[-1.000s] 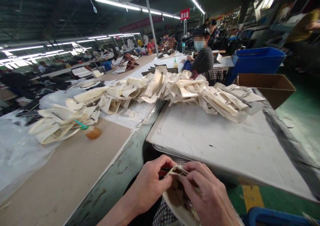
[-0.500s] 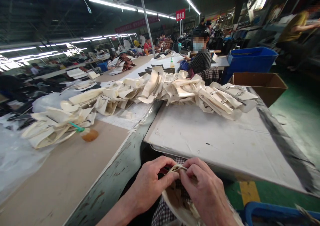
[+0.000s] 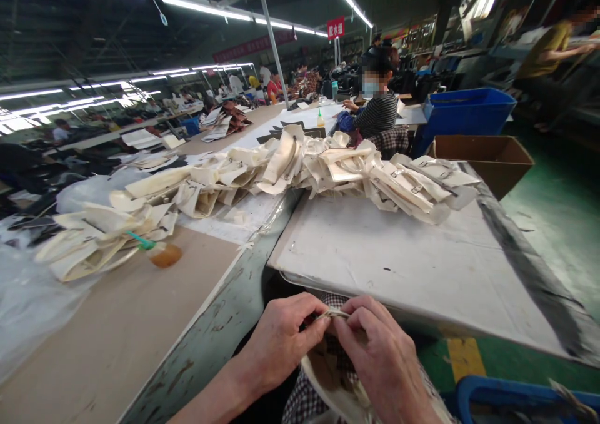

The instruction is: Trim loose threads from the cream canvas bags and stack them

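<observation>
A cream-coloured bag piece (image 3: pixel 315 374) rests over my lap, its rim raised between my two hands. My left hand (image 3: pixel 287 333) pinches that rim between thumb and fingers. Close beside it, my right hand (image 3: pixel 382 349) grips the same rim, fingertips almost meeting the left ones. Part of the piece is hidden under my right hand. Beyond my hands, a long heap of similar cream bag pieces (image 3: pixel 337 164) with straps and buckles lies across the tables. A squeeze bottle (image 3: pixel 164 254) with amber liquid and a green nozzle lies on the left table.
The white-covered table (image 3: pixel 375 249) has its near edge just beyond my hands. A blue bin (image 3: pixel 492 383) stands low at right. Farther off are a cardboard box (image 3: pixel 482 161), a blue crate (image 3: pixel 469 111) and a seated co-worker (image 3: pixel 377 114). Clear plastic (image 3: pixel 32 292) covers the left side.
Both hands stay on the rim, with the pinched edge pressed flatter and the fingers slightly closer together. The view has shifted a little. The seated co-worker's head and hand have moved.
</observation>
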A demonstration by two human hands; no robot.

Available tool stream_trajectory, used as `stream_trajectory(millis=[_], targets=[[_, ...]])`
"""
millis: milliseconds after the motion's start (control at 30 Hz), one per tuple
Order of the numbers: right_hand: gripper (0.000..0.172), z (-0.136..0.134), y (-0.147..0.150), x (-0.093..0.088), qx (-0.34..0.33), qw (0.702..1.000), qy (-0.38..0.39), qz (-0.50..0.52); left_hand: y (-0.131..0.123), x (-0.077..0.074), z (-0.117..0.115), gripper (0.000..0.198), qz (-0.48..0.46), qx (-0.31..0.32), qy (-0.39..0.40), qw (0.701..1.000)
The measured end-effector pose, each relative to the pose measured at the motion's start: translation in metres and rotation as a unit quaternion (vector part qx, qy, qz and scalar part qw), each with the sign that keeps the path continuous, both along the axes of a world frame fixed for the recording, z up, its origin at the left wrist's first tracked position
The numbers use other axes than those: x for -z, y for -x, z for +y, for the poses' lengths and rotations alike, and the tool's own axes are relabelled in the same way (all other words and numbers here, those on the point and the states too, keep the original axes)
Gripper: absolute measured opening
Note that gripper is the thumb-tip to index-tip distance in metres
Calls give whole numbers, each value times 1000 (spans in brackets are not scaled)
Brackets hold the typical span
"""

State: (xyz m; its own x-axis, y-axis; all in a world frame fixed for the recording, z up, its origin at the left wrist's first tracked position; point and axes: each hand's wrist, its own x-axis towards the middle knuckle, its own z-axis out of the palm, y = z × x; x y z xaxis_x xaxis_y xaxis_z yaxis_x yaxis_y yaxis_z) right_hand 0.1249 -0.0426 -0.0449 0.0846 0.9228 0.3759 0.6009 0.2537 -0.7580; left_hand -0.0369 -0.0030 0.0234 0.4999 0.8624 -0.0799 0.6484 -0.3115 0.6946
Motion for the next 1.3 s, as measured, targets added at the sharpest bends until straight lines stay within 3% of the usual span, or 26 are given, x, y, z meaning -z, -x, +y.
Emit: stream_trajectory(millis=[167, 467, 800, 1100, 1300], targets=[[23, 0, -4, 5, -20, 1000, -14, -21, -4, 4, 4, 15, 23, 20, -48, 998], [13, -11, -23, 1, -95, 995, 30, 17, -6, 7, -2, 14, 60, 38, -96, 993], [17, -21, -32, -6, -50, 997, -33, -54, -8, -4, 6, 22, 41, 75, -79, 993], [15, -13, -26, 3, -104, 994, -21, 18, -1, 0, 4, 20, 64, 83, -103, 989], [14, -13, -27, 8, -93, 995, -12, 40, -3, 1, 6, 19, 42, 103, -109, 988]])
